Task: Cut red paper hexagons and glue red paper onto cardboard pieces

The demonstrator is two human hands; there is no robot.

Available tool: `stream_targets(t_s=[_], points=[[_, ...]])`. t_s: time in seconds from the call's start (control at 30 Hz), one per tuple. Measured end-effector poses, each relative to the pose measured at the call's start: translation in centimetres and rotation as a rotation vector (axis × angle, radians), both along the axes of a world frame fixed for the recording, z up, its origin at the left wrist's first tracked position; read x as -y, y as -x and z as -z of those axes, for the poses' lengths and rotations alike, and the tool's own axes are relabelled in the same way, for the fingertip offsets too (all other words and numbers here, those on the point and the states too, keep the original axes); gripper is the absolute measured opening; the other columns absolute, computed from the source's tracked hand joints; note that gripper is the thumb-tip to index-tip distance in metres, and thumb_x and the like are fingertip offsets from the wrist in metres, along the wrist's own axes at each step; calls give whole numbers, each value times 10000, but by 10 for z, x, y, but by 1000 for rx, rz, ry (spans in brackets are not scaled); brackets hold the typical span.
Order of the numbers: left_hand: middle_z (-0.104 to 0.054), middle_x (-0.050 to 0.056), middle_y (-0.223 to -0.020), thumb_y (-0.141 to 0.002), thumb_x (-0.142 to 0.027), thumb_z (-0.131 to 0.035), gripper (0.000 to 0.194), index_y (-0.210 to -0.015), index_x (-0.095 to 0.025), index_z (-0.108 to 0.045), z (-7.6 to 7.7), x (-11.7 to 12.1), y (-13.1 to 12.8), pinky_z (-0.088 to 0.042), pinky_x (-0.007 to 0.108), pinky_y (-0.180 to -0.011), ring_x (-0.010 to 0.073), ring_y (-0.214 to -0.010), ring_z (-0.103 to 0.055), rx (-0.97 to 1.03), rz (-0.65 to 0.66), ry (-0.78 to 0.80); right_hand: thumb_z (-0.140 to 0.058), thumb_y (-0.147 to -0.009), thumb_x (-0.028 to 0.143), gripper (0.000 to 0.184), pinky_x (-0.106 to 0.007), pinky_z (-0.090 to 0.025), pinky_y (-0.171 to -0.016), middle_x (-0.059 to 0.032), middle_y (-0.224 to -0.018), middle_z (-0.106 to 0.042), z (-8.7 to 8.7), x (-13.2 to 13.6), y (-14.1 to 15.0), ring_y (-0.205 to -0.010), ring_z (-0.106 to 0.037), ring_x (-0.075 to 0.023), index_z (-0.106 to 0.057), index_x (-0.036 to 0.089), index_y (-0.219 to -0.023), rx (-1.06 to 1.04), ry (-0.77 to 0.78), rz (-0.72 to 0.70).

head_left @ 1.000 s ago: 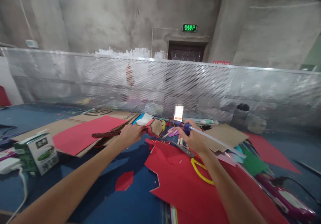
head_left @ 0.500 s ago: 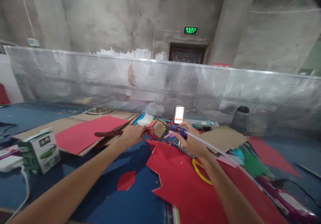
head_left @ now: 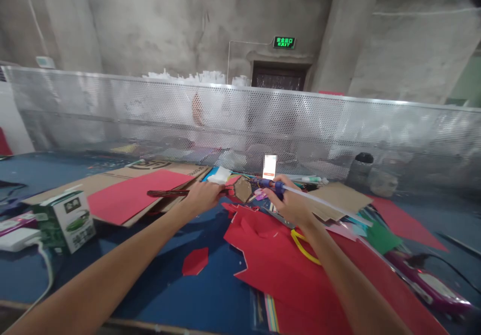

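My left hand (head_left: 204, 195) is closed around a dark brown stick (head_left: 165, 193). At the stick's far end sits a hexagonal head (head_left: 242, 189) with a tan cardboard face and red sides. In my right hand (head_left: 287, 200) is what looks like a blue glue gun (head_left: 278, 187), its dark tip pointing left close to the hexagon. A long translucent glue stick (head_left: 326, 203) trails from its back over my forearm. Whether the tip touches the head I cannot tell. Red paper (head_left: 278, 250) with a jagged cut edge lies below my right hand, partly over yellow scissor handles (head_left: 300, 247).
A red hexagonal cutout (head_left: 195, 262) lies on the blue table. Left are a green-white carton (head_left: 66, 220) and red paper (head_left: 139, 195) on cardboard. Right are brown cardboard (head_left: 338, 200), green paper (head_left: 383, 232) and a purple power strip (head_left: 428, 285). A lit phone (head_left: 269, 167) stands ahead, before a perforated metal screen (head_left: 169, 119).
The hexagonal head has turned more toward me and shifted slightly right. The glue stick's back end has swung up, so it lies flatter. My view has shifted a little.
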State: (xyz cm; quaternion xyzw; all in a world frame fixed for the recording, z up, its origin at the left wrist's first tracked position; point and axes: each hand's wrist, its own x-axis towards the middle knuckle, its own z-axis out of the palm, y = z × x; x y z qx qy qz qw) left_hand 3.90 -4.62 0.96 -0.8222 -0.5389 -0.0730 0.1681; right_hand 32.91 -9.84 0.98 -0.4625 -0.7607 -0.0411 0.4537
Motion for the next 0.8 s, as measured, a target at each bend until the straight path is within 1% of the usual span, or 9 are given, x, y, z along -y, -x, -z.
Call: stream_targets(t_s=[0.13, 0.27, 0.33, 0.43, 0.6, 0.7, 0.8], points=[[-774, 174, -1083, -1009, -358, -449, 373, -1206, -222, -735, 1, 0, 0, -517, 415, -784, 349, -958, -736, 24, 14, 14, -572, -985, 518, 272, -289, -433, -720, -11, -864, -684, 1, 1, 3, -743, -638, -202, -544, 249, -959, 12, -13, 19], [-771, 172, -1078, -1019, -377, -444, 386, -1243, -226, -719, 5, -1, 1, -512, 431, -829, 348, -972, -729, 32, 30, 19, -551, -991, 516, 280, -288, -422, -693, -16, -826, -666, 1, 3, 8, -725, -633, -206, -555, 242, -939, 60, -49, 58], [-770, 173, -1077, -1025, -400, -433, 403, -1258, -229, -714, 6, -3, 1, -510, 435, -826, 353, -975, -727, 38, 37, 23, -545, -992, 515, 283, -288, -416, -686, -20, -839, -667, 1, 5, 11, -722, -632, -203, -559, 238, -931, 86, -56, 64], [-769, 179, -1071, -1020, -397, -437, 402, -1252, -223, -715, 8, -5, 3, -506, 437, -801, 361, -950, -727, 40, 39, 33, -554, -985, 507, 281, -287, -414, -687, -30, -876, -673, 2, 5, 13, -729, -631, -199, -552, 232, -927, 126, -64, 34], [-771, 166, -1091, -1019, -385, -436, 388, -1232, -228, -719, 12, -10, 3, -505, 424, -784, 359, -960, -727, 23, 35, 34, -532, -994, 509, 290, -291, -409, -689, -34, -844, -649, 4, -3, 4, -742, -614, -209, -537, 225, -935, 107, -31, 28], [-769, 164, -1102, -1021, -389, -424, 394, -1224, -232, -723, 10, -9, 2, -508, 423, -789, 355, -961, -725, 29, 17, 31, -533, -986, 511, 298, -292, -395, -670, -40, -821, -641, 6, -11, -3, -747, -601, -217, -527, 227, -894, 87, -24, 35], [-767, 166, -1104, -1018, -395, -428, 397, -1220, -225, -724, 9, -8, 1, -511, 415, -780, 352, -958, -726, 25, 11, 20, -529, -984, 511, 302, -298, -386, -669, -59, -840, -654, 7, -14, -6, -784, -606, -234, -532, 228, -878, 92, -31, 42]])
